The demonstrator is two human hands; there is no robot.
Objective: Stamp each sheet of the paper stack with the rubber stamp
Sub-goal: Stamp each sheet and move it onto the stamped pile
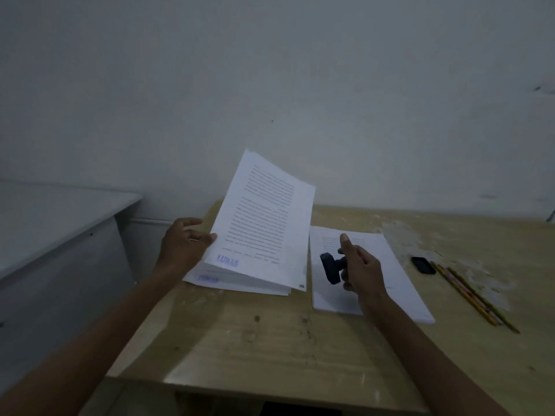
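Observation:
My left hand (183, 246) pinches the left edge of a printed sheet (264, 223) and holds it tilted up over a pile of stamped sheets (240, 280). A blue stamp mark shows at the sheet's lower left, and another on the pile's top page. To the right lies a second paper stack (393, 283) flat on the wooden table (270, 340). Above that stack my right hand (360, 268) grips the dark rubber stamp (330, 267) by its handle, with the stamp face turned left and the index finger pointing up.
A small black object (423, 265) and a few pencils (471, 295) lie on the table right of the stack. A grey desk (60, 235) stands to the left, with a gap between it and the table. A pale wall rises behind.

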